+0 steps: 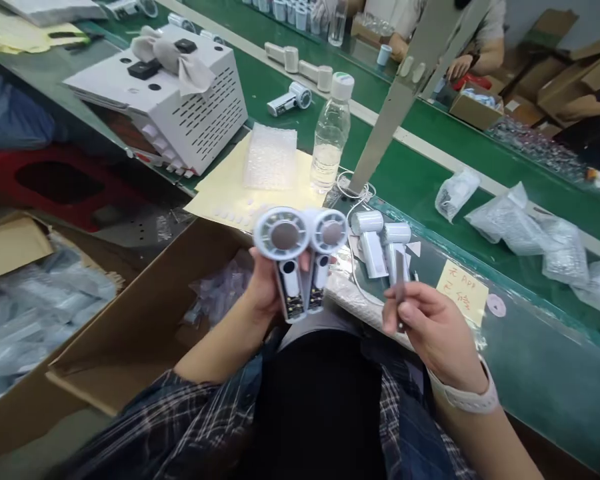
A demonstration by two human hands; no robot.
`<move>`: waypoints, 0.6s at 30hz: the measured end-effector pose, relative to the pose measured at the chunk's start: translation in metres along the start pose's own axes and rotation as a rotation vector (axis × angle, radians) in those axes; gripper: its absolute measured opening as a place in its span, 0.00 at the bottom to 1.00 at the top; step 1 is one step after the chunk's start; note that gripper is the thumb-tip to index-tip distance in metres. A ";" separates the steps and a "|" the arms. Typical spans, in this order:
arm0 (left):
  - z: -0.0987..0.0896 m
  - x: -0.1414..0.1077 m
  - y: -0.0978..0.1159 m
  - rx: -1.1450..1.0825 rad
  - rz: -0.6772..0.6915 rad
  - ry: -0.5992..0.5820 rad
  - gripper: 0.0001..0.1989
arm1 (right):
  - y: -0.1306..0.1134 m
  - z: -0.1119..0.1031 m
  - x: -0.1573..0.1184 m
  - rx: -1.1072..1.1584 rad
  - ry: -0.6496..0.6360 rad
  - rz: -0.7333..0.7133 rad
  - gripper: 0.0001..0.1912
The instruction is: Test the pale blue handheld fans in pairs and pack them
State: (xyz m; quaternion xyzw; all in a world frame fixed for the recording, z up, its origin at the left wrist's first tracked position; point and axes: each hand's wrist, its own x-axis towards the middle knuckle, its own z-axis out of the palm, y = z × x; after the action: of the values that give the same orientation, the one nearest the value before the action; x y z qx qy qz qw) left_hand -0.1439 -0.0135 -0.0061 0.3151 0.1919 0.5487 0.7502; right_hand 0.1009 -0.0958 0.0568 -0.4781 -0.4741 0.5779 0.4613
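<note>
Two white handheld fans (283, 233) are gripped side by side in my left hand (264, 283), round heads up. Their handles are uncovered on the near side, so a pale battery cell and a dark circuit board (295, 307) show in each. My right hand (433, 327), with a white watch strap at the wrist, pinches a thin flat metal tool (400, 283), held upright; it looks like tweezers. Just beyond that hand, two more white handheld fans (371, 243) lie on the bench. A yellow note with red handwriting (463, 290) is to the right of the hand.
A clear bottle (327, 143) and bubble wrap (270, 157) stand on yellow paper beside a metal post (395, 107). A white slotted metal box (195, 107) is at left. Bagged items (510, 217) and fans line the green belt. An open carton (145, 320) sits lower left; co-workers sit opposite.
</note>
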 end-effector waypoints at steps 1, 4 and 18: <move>0.014 0.008 -0.008 -0.011 -0.058 -0.079 0.40 | -0.001 -0.009 -0.010 0.060 0.047 -0.023 0.08; 0.052 0.032 -0.036 -0.077 -0.200 -0.245 0.40 | 0.002 -0.030 -0.032 0.144 0.189 -0.073 0.06; 0.134 0.059 -0.122 -0.171 -0.538 -0.413 0.40 | -0.013 -0.092 -0.069 -0.575 0.494 -0.066 0.18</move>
State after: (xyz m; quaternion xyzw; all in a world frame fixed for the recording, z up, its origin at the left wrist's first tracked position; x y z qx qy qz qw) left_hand 0.0457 -0.0170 0.0111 0.2936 0.0653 0.2702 0.9146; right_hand 0.2013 -0.1525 0.0685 -0.6973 -0.5068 0.2734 0.4269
